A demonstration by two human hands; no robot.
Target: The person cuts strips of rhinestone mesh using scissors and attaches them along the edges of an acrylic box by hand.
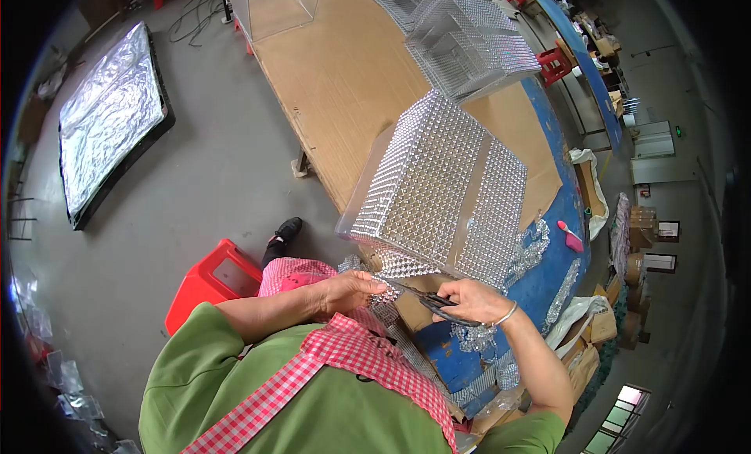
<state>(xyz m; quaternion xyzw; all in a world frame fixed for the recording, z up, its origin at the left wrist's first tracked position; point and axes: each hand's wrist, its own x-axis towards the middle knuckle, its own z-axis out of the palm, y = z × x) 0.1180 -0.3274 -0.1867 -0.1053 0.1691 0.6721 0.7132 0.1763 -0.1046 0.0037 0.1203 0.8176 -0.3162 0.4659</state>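
My right hand [473, 302] is closed round the handles of black scissors [438, 304]. Their blades point left, at a strip of silver rhinestone mesh [385, 292] that my left hand [352, 291] pinches. Just beyond both hands stands a clear box [450, 184] covered with rows of silver rhinestones, tilted in my view. A loose flap of mesh [403, 264] hangs at its near lower edge. A bare band without stones runs across the covered face. How far the blades are apart is too small to tell.
Cardboard [344, 78] covers part of the blue table [458, 364]. More rhinestone boxes [461, 51] stand at the far end, beside a clear box [278, 8]. Mesh scraps [532, 254] and a pink brush [571, 236] lie on the right. A red stool [205, 278] is at my left.
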